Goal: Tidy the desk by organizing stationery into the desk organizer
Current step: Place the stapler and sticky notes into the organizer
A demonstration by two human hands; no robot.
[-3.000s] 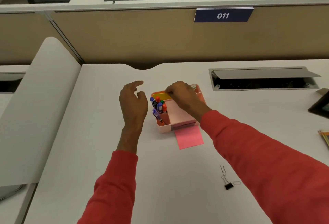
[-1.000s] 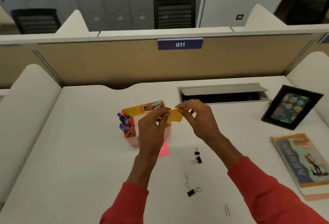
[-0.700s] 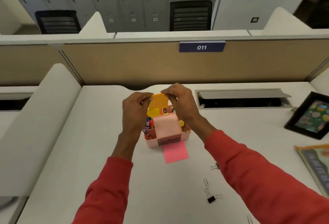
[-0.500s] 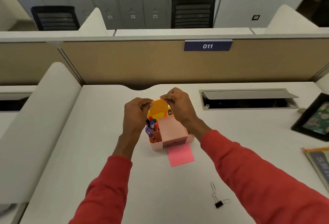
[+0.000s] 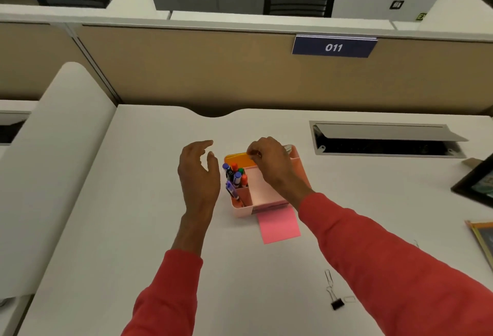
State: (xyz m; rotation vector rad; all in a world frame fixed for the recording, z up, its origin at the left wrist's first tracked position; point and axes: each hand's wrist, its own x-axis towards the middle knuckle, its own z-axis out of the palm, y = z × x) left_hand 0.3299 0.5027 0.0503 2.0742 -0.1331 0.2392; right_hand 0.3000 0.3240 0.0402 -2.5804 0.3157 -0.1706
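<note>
Working from the left, our left hand (image 5: pixel 198 175) hangs open with fingers loosely spread and nothing in it, just beside the pink desk organizer (image 5: pixel 262 189), which lies at its 3 o'clock with the markers (image 5: pixel 234 175) standing upright in the nearest slot. Our right hand (image 5: pixel 269 161) is bunched over the organizer's back compartment, fingertips pinched on the orange sticky notes (image 5: pixel 237 159) at its 9 o'clock, so we judge it the nearer hand for seating them. The pad stands on edge, its long axis running 9 to 3 along the back wall, while a pink note (image 5: pixel 278 225) lies flat at the organizer's 6 o'clock and binder clips (image 5: pixel 336 302) wait well apart at 5 o'clock.
</note>
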